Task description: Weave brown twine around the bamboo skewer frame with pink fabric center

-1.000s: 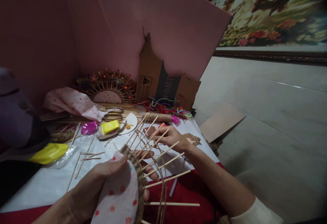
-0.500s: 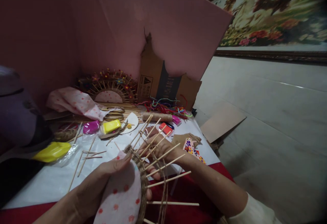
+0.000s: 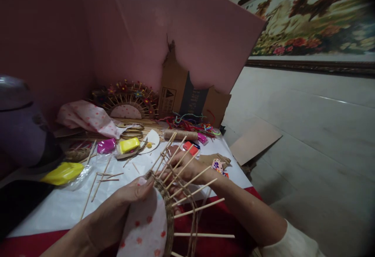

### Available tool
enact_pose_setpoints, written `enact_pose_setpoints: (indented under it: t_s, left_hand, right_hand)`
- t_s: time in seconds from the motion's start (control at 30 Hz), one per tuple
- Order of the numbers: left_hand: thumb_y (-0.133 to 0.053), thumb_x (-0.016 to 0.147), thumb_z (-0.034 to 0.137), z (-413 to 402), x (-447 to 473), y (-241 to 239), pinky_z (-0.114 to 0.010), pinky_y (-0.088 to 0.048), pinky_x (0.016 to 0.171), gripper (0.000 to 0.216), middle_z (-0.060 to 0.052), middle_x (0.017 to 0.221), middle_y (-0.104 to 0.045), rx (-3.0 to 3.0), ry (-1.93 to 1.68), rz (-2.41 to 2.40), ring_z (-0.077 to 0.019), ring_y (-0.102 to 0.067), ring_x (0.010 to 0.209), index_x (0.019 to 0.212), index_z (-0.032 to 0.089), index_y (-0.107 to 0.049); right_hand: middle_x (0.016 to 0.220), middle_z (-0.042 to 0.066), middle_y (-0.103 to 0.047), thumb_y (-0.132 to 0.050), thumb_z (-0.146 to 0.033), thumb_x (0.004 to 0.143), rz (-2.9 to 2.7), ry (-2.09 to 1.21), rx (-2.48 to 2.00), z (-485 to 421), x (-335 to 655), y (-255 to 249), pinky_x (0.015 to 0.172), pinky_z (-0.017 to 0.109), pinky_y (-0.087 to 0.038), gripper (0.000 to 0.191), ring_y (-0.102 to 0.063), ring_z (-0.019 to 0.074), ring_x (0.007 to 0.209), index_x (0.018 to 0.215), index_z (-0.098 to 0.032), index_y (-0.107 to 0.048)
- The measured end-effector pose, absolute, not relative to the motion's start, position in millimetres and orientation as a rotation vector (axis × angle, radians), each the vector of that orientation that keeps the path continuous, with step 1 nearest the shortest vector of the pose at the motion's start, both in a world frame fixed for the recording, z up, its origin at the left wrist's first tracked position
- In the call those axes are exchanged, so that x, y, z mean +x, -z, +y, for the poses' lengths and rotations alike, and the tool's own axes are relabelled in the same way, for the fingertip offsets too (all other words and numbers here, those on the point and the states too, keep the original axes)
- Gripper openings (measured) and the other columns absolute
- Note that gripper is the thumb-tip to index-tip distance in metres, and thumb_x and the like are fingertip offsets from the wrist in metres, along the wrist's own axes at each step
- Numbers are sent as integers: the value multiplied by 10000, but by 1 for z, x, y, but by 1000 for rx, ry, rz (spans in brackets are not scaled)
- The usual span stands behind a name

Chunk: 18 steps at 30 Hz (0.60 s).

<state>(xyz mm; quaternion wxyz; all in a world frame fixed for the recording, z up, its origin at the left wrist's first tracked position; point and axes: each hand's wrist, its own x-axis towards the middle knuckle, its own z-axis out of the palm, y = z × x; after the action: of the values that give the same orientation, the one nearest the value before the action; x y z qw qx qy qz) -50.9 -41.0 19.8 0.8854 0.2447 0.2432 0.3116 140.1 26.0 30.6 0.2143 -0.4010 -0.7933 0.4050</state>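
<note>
My left hand (image 3: 133, 194) grips a half-round craft piece covered in white cloth with red flowers (image 3: 148, 225), thumb on top near its woven edge. Brown twine (image 3: 167, 200) is woven in a band along the curved rim. Thin wooden sticks (image 3: 202, 207) fan out from that rim to the right. Behind the upper sticks is my right hand (image 3: 186, 169), its fingers bent around the sticks and a strand of twine (image 3: 191, 198) that loops down across the lower sticks. Some right fingertips are hidden by the sticks.
Against the pink panel leans a finished fan-like piece (image 3: 125, 110) with flowers. A twine roll (image 3: 181, 134), pipe cleaners (image 3: 187, 121), yellow clay packs (image 3: 63, 173), loose sticks (image 3: 101, 179) and torn cardboard (image 3: 170, 93) lie about. A purple bottle-like object (image 3: 23, 120) stands left.
The craft piece has shifted slightly right, along with my left hand. My right fingers have moved a little among the upper sticks, and the twine loop hangs farther right.
</note>
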Motion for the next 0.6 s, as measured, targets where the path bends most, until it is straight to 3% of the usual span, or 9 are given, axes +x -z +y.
enact_pose_setpoints:
  t_s: [0.27, 0.43, 0.6]
  left_hand:
    - [-702, 641, 304, -41, -49, -19, -255, -472, 480, 194, -30, 563, -648, 525, -669, 611, -160, -601, 482, 664, 152, -582]
    - [-672, 670, 302, -38, -50, -12, -277, -476, 507, 222, -22, 599, -635, 560, -655, 628, -166, -601, 507, 785, 170, -536]
    - [-649, 697, 317, -37, -50, -9, -277, -472, 507, 230, -2, 585, -617, 558, -672, 665, -156, -592, 503, 783, 187, -480]
  right_hand:
    - [619, 29, -606, -642, -301, 682, -1874, -1187, -1178, 31, 165, -66, 439, 209, -391, 200, -482, 73, 470, 711, -108, -681]
    - [536, 8, -575, -624, -341, 711, -1858, -1010, -1178, 30, 177, -81, 448, 211, -372, 239, -478, 75, 459, 671, -111, -674]
    - [511, -13, -548, -606, -369, 741, -1847, -867, -1129, 22, 182, -88, 452, 208, -368, 251, -461, 73, 461, 724, -130, -682]
